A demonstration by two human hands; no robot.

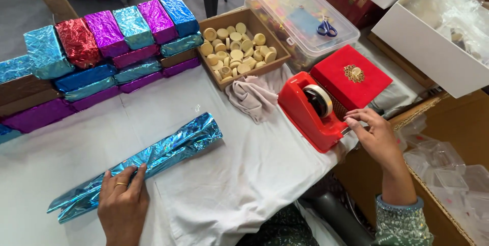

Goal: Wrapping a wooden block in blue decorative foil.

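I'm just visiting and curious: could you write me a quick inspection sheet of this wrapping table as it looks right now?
Surface: table under a white cloth, wrinkled.
Job's things: long blue foil wrap lying flat; red tape dispenser at the table's right edge.
Clutter: stacked foil-wrapped boxes in blue, red and purple; wooden tray of round pale pieces; crumpled grey cloth; red square box; clear lidded tub with blue scissors on top.
Hands: left hand presses flat on the foil, fingers spread; right hand has its fingers at the dispenser's front edge.
Cables: nothing seen.
Surroundings: white cartons and clear plastic containers on the right.
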